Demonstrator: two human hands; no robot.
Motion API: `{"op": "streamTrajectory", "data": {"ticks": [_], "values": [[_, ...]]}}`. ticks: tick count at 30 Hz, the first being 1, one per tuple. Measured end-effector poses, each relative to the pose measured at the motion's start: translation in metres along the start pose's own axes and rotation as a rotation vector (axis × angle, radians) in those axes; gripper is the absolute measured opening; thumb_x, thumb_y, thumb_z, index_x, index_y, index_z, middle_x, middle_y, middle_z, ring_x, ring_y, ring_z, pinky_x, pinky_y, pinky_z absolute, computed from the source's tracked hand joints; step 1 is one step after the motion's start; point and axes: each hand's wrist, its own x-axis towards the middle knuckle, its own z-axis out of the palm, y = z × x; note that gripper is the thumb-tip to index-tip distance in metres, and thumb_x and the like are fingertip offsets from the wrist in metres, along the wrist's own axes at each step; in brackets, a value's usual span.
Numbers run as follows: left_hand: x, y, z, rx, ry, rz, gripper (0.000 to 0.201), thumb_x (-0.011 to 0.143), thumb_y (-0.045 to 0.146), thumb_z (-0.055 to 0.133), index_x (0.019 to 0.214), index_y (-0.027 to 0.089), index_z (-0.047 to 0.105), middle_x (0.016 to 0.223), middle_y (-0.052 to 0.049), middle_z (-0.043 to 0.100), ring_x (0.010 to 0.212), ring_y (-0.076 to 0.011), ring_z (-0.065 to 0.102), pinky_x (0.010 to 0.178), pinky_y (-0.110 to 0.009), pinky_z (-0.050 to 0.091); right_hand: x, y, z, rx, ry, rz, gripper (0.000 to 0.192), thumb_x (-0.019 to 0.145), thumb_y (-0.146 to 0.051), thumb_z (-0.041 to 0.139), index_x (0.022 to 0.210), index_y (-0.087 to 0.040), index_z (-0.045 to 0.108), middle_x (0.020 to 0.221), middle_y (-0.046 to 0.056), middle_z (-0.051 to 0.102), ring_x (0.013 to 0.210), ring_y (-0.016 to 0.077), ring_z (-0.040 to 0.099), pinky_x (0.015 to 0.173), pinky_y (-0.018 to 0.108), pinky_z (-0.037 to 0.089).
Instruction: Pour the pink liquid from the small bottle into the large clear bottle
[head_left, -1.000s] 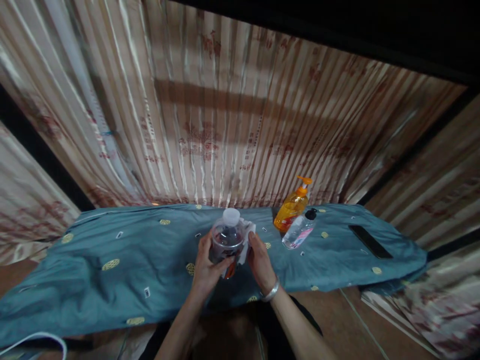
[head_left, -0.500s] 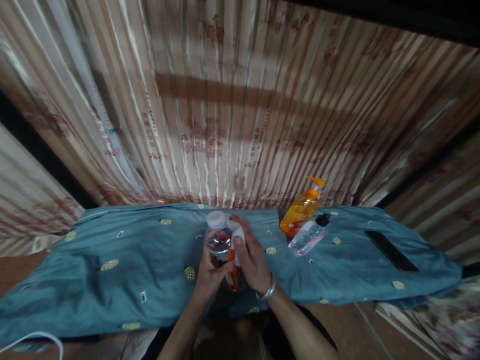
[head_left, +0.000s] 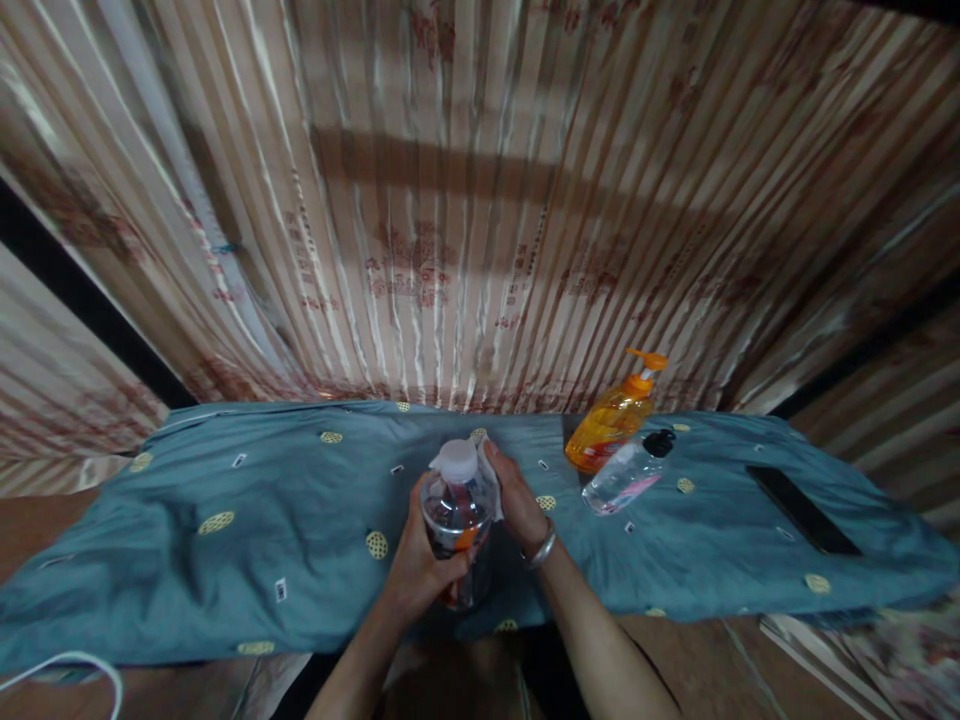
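The left hand (head_left: 416,565) wraps around a clear plastic bottle (head_left: 457,520) with a white cap, holding it upright above the near edge of the blue cloth (head_left: 225,560). The right hand (head_left: 517,500) presses a white tissue (head_left: 491,480) against the bottle's far side, fingers closed on it. An orange pump bottle (head_left: 616,425) and a small clear bottle (head_left: 626,475) lie well to the right
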Motion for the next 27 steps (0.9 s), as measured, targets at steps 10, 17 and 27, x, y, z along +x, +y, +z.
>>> {"op": "streamTrajectory", "data": {"ticks": [10,17,27], "values": [[0.009,-0.001,-0.012,0.037,0.149,0.066,0.067,0.074,0.042,0.075,0.132,0.027,0.045,0.131,-0.008,0.059,0.128,-0.0285,0.056,0.111,-0.045,0.042,-0.017,-0.009,-0.006,-0.004,0.125,-0.097,0.052,0.090,-0.068,0.054,0.110,-0.024,0.075,0.115,0.005,0.076,0.114,0.0270,0.066,0.106,0.043,0.049],[0.010,-0.003,0.000,0.084,0.184,0.047,0.079,0.059,0.040,0.088,0.125,0.021,0.048,0.123,-0.010,0.065,0.114,-0.0295,0.063,0.103,-0.045,0.047,-0.033,-0.014,0.014,-0.199,0.113,-0.210,0.052,0.098,-0.062,0.047,0.127,-0.024,0.067,0.125,0.007,0.072,0.126,0.0263,0.060,0.108,0.040,0.047],[0.003,-0.007,0.016,-0.002,0.064,0.023,0.081,0.054,0.038,0.091,0.124,0.021,0.054,0.109,-0.007,0.072,0.099,-0.0283,0.069,0.090,-0.041,0.054,-0.040,-0.035,0.005,-0.382,0.069,-0.384,0.051,0.103,-0.056,0.037,0.128,-0.023,0.067,0.132,0.008,0.068,0.125,0.0245,0.060,0.110,0.039,0.044]]}}
